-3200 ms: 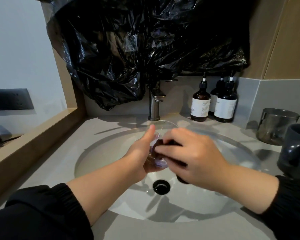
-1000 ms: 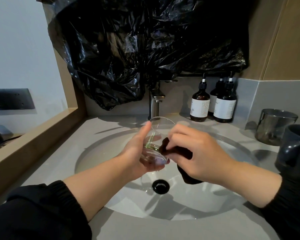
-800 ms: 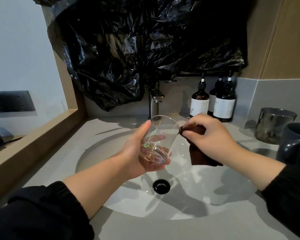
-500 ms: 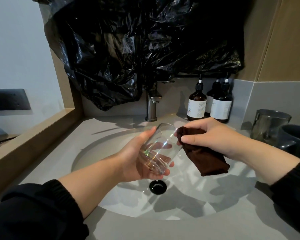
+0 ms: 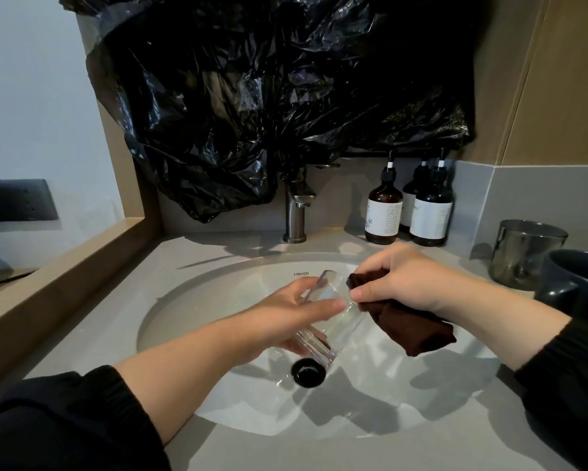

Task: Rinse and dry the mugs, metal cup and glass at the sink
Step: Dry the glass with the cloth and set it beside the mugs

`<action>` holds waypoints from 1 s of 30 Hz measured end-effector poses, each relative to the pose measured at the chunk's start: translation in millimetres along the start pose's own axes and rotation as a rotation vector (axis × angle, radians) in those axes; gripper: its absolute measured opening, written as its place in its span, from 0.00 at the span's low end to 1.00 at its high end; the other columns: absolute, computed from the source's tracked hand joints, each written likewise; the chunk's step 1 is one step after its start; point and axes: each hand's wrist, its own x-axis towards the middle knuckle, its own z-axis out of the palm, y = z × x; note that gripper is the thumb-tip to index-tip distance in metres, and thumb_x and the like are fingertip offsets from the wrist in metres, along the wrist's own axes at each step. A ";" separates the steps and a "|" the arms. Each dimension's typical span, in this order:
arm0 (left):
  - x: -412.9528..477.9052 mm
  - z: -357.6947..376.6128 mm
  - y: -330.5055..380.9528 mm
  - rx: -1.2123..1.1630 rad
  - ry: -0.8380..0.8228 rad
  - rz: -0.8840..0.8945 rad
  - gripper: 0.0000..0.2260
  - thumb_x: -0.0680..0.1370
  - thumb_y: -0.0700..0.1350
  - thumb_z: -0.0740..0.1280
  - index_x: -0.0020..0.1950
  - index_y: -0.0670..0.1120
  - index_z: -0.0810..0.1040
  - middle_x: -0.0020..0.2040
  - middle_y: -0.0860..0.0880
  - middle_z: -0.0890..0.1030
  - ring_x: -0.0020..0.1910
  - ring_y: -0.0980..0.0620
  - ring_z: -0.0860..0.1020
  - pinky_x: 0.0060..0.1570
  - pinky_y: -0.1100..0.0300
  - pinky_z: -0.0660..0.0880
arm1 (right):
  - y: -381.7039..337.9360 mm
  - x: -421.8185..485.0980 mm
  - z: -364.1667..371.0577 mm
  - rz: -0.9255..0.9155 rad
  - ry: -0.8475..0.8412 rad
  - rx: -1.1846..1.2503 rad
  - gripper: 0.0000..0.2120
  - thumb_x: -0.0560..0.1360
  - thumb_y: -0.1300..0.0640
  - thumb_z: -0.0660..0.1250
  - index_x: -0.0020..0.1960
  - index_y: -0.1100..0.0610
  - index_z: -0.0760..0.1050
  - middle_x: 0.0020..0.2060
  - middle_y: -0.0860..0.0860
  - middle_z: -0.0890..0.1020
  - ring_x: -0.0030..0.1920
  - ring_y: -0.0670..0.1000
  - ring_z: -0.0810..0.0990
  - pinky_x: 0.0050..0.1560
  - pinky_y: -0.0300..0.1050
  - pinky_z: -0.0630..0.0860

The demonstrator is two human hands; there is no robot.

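My left hand grips a clear drinking glass, tilted on its side over the white sink basin, base toward me and mouth pointing away to the right. My right hand pinches a dark brown cloth against the glass's rim, and the rest of the cloth hangs down over the basin. A metal cup stands on the counter at the right. In front of it, at the frame's right edge, sits a dark mug.
The faucet rises behind the basin, and the black drain lies just below the glass. Three brown pump bottles stand at the back right. A crumpled black plastic bag covers the wall above. A wooden ledge borders the left.
The right hand drew the cloth out of the glass and now holds it at the rim. The left hand tipped the glass flatter, onto its side, and lowered it toward the drain.
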 end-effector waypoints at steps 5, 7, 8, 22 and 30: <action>2.4 4.4 0.7 -0.080 0.110 -0.065 0.26 0.75 0.61 0.67 0.69 0.52 0.68 0.57 0.47 0.78 0.49 0.46 0.82 0.44 0.53 0.81 | 11.2 6.4 6.4 0.019 0.119 0.277 0.04 0.73 0.56 0.72 0.47 0.53 0.83 0.40 0.49 0.85 0.40 0.46 0.82 0.42 0.36 0.76; 1.9 3.2 4.7 -0.264 0.153 -0.100 0.23 0.76 0.58 0.66 0.66 0.48 0.71 0.53 0.44 0.80 0.41 0.45 0.81 0.41 0.52 0.80 | 14.5 13.6 2.5 0.026 0.343 0.264 0.08 0.75 0.51 0.69 0.52 0.50 0.79 0.46 0.46 0.82 0.46 0.46 0.80 0.46 0.37 0.74; 1.2 2.8 6.7 -0.331 0.164 -0.107 0.22 0.76 0.57 0.66 0.65 0.47 0.71 0.52 0.43 0.81 0.38 0.45 0.81 0.40 0.51 0.80 | 13.4 15.5 1.7 0.012 0.447 0.178 0.08 0.75 0.49 0.67 0.52 0.49 0.76 0.46 0.45 0.80 0.46 0.45 0.77 0.45 0.34 0.71; -4.5 -1.7 10.7 -0.661 0.177 -0.046 0.25 0.74 0.60 0.64 0.63 0.43 0.76 0.41 0.42 0.81 0.34 0.45 0.80 0.35 0.54 0.76 | 8.5 -6.3 35.8 -0.910 0.390 -0.470 0.05 0.73 0.55 0.67 0.42 0.56 0.74 0.43 0.49 0.75 0.38 0.53 0.75 0.33 0.50 0.74; -6.6 0.9 11.7 -0.697 0.052 0.017 0.31 0.63 0.60 0.65 0.61 0.44 0.77 0.47 0.40 0.84 0.38 0.42 0.83 0.38 0.54 0.78 | 26.2 16.4 2.1 -0.211 0.753 -0.006 0.04 0.74 0.57 0.69 0.41 0.52 0.75 0.41 0.47 0.78 0.44 0.47 0.76 0.41 0.28 0.67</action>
